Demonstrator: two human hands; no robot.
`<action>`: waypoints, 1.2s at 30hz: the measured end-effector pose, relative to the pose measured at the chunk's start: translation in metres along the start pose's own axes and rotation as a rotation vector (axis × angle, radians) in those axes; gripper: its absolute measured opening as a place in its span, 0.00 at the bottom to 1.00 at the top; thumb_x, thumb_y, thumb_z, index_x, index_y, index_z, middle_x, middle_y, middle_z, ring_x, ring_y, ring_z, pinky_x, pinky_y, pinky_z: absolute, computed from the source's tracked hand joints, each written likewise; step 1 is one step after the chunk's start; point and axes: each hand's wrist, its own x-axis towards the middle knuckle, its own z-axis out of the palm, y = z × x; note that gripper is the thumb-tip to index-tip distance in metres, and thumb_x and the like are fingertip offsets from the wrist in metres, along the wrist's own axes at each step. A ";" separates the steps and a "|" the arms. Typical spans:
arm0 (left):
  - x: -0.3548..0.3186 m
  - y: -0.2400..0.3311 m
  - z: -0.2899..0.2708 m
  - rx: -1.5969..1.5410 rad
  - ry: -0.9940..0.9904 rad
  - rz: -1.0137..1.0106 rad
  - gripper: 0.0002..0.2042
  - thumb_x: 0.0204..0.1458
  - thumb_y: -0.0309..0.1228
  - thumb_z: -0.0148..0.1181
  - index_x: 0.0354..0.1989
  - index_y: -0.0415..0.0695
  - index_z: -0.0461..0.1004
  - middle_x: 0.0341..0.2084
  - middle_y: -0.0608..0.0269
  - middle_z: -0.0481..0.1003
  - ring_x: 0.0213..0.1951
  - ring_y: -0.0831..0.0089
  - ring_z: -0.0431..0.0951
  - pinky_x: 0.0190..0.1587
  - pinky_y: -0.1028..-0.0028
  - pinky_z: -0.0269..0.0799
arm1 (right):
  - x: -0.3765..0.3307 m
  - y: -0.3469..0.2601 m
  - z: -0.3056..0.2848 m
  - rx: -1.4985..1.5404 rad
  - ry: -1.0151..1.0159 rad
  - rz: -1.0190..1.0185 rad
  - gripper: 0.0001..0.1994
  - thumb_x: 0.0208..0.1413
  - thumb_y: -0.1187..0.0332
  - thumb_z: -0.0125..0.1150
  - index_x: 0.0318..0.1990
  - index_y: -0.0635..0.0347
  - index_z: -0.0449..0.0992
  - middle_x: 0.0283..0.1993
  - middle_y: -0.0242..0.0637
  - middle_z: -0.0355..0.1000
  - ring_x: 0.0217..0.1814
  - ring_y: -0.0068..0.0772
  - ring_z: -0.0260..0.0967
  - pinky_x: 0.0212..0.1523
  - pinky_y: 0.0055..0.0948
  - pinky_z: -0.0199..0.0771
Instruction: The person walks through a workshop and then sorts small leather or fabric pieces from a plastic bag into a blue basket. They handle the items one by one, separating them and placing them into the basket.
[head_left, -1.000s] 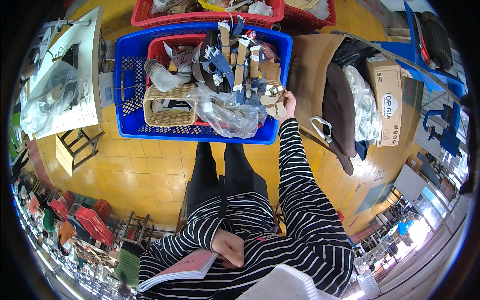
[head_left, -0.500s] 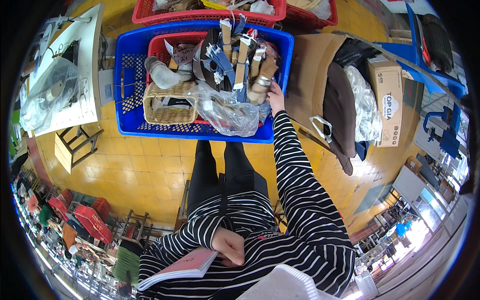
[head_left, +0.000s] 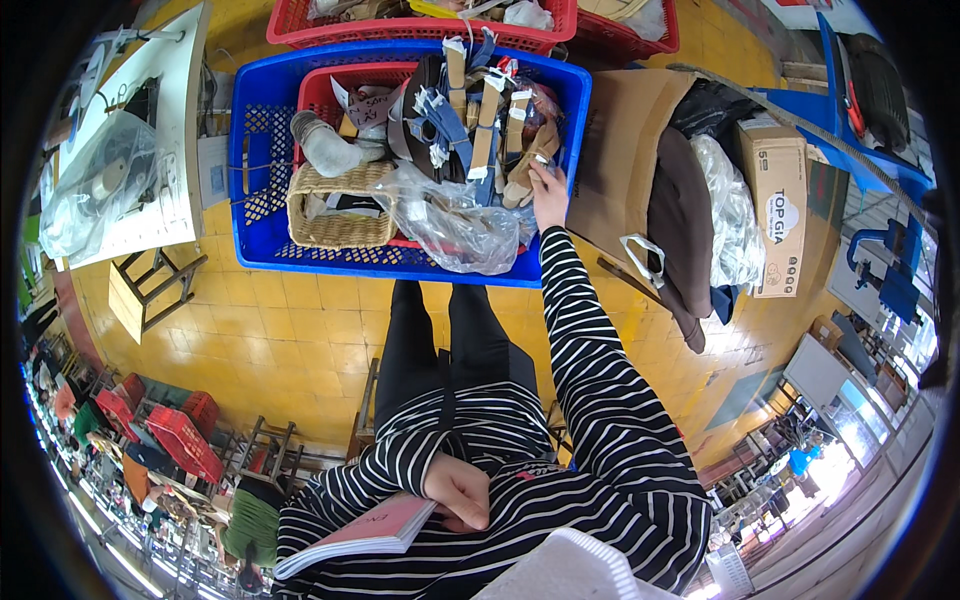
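on the right of the blue crate [head_left: 262, 86], beyond the booklet [head_left: 350, 538] in your curled left hand [head_left: 457, 492], the tan bundle [head_left: 519, 187] now lies farther inside, seemingly tucked back; your right hand [head_left: 551, 198] touches it, fingers clamped or not, i cannot tell.

Blue crate [head_left: 262, 90]: smooth, slightly glossy perforated plastic.
Wicker basket [head_left: 345, 236]: rough, matt woven fibre.
Loose bag [head_left: 450, 232]: clear plastic film, crinkled, glossy.
Large open carton [head_left: 625, 150]: matt brown cardboard.
Blue strips [head_left: 447, 128]: matt cloth.
Brown pieces [head_left: 520, 186]: matt; material uncertain.
Booklet [head_left: 362, 535]: paper, smooth pink cover.
Striped right sleeve [head_left: 605, 350]: matt knit cloth.
Stool seat [head_left: 122, 305]: pale wood.
Floor [head_left: 275, 320]: yellow tile, smooth, glossy.
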 end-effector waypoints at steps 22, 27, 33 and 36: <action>-0.002 0.003 0.000 -0.024 -0.027 -0.070 0.25 0.65 0.42 0.39 0.16 0.42 0.65 0.06 0.66 0.60 0.10 0.73 0.64 0.15 0.74 0.55 | -0.024 0.030 -0.003 0.065 0.013 0.166 0.10 0.54 0.71 0.60 0.41 0.67 0.77 0.35 0.37 0.75 0.37 0.29 0.72 0.41 0.26 0.71; -0.002 0.005 0.000 -0.021 -0.032 -0.065 0.25 0.65 0.42 0.38 0.16 0.43 0.66 0.06 0.65 0.60 0.10 0.72 0.64 0.15 0.74 0.55 | -0.013 0.015 0.001 0.185 0.135 0.171 0.13 0.54 0.68 0.60 0.46 0.63 0.75 0.40 0.40 0.74 0.39 0.31 0.72 0.44 0.28 0.71; -0.003 0.004 0.001 -0.019 -0.038 -0.073 0.25 0.65 0.42 0.39 0.16 0.43 0.66 0.06 0.65 0.60 0.10 0.71 0.64 0.15 0.73 0.55 | 0.007 0.004 0.005 -0.077 0.084 -0.089 0.18 0.47 0.71 0.66 0.49 0.55 0.75 0.41 0.42 0.72 0.36 0.36 0.70 0.42 0.29 0.72; -0.002 0.002 0.002 -0.021 -0.054 -0.077 0.25 0.65 0.42 0.39 0.16 0.43 0.66 0.06 0.65 0.60 0.10 0.70 0.64 0.16 0.72 0.55 | 0.006 0.011 0.004 -0.030 0.077 -0.176 0.18 0.43 0.72 0.68 0.46 0.55 0.77 0.41 0.41 0.72 0.36 0.37 0.69 0.41 0.30 0.71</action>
